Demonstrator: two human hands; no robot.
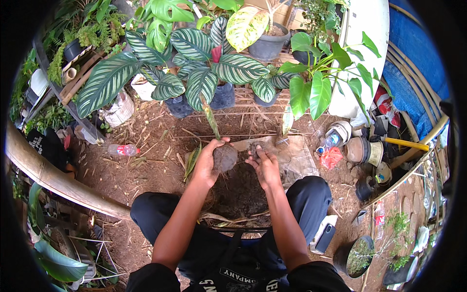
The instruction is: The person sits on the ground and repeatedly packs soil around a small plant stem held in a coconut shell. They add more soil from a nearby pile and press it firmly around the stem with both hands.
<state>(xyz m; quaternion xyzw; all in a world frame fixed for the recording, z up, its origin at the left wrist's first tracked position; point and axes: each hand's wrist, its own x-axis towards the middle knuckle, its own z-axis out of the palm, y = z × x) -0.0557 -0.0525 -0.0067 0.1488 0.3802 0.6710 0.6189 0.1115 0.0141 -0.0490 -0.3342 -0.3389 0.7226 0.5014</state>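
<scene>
My left hand (207, 164) grips a plant's root ball (225, 160), a rounded grey-brown clump with fine roots hanging below. From its top a mottled yellow-green stem (211, 122) slants up and away from me. A little to the right, my right hand (268, 168) has its fingers curled, with a dark clump of soil (254, 146) at the thumb and fingertips. Between my knees lies a heap of dark soil (240, 191), under both hands. A flattened tan sack (297, 155) is spread just beyond my right hand.
Potted plants with striped leaves (202, 82) stand ahead, beside a grey pot (270, 42). A plastic bottle (124, 150) lies left. Several stacked pots (359, 149) and a red plastic bag (331, 157) lie right. A phone (325, 238) rests by my right knee. A bamboo pole (69, 182) curves along the left.
</scene>
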